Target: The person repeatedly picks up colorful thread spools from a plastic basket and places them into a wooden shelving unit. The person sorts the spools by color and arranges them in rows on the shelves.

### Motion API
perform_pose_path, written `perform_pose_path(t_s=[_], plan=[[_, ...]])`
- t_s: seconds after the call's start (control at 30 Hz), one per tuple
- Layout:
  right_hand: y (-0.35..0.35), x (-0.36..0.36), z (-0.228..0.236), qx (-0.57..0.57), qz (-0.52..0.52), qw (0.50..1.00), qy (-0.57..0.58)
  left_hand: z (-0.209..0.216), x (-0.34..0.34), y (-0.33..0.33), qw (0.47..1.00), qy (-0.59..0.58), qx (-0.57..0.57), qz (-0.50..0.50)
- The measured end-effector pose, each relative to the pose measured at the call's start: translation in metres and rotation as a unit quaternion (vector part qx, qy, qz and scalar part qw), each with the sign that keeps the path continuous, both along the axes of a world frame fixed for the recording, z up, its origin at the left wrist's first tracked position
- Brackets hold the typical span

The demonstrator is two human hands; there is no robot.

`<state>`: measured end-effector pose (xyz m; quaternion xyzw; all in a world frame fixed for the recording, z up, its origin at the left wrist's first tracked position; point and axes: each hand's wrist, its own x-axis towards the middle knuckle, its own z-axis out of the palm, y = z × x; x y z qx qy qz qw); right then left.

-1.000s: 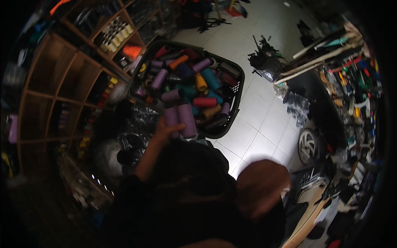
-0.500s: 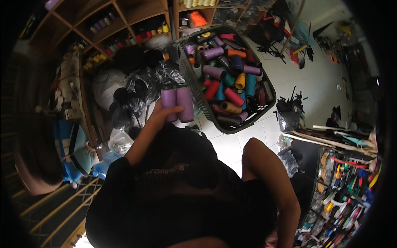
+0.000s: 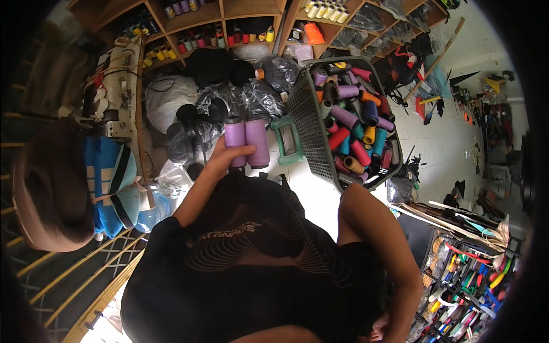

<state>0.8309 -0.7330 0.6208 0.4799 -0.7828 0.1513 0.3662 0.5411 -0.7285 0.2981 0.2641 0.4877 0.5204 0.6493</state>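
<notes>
Entry, as I read it from the head view: my left hand (image 3: 224, 158) is raised in front of the dark shirt (image 3: 251, 257) and wrapped around two lilac thread cones (image 3: 247, 140), fingers curled across their lower ends; the pair stand upright side by side, touching each other, just to the left of the grey plastic basket (image 3: 303, 120). The basket sits tilted on the pale tiled floor (image 3: 440, 143), with a green handle (image 3: 286, 140) on its near wall, and is filled with thread cones in purple, pink, red, teal, orange and yellow (image 3: 351, 128). My right arm (image 3: 377, 246) bends down along the right side of the shirt; the right hand (image 3: 384, 332) lies at the lower edge, mostly hidden, so I cannot tell whether it is clenched or loose, or whether it has anything in it. Behind the lilac cones lie black plastic bags (image 3: 251, 94) and a white bag (image 3: 166, 100). Wooden shelves (image 3: 217, 23) above them carry rows of small spools. To the left stands a sewing machine (image 3: 120, 86), with a blue and white bundle (image 3: 111, 183) beneath it. A rack of coloured items (image 3: 474, 274) fills the lower right.
</notes>
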Motion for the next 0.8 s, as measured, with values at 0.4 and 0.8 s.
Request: perform_pose_path(t_s=[0.4, 0.8], plan=[[0.027, -0.096, -0.002, 0.017, 0.012, 1.000, -0.006, -0.002, -0.129, -0.010, 0.988, 0.004, -0.026, 0.155], [0.161, -0.105, -0.017, 0.001, 0.082, 0.996, -0.037, 0.001, -0.139, 0.063, 0.966, 0.015, -0.005, 0.258]])
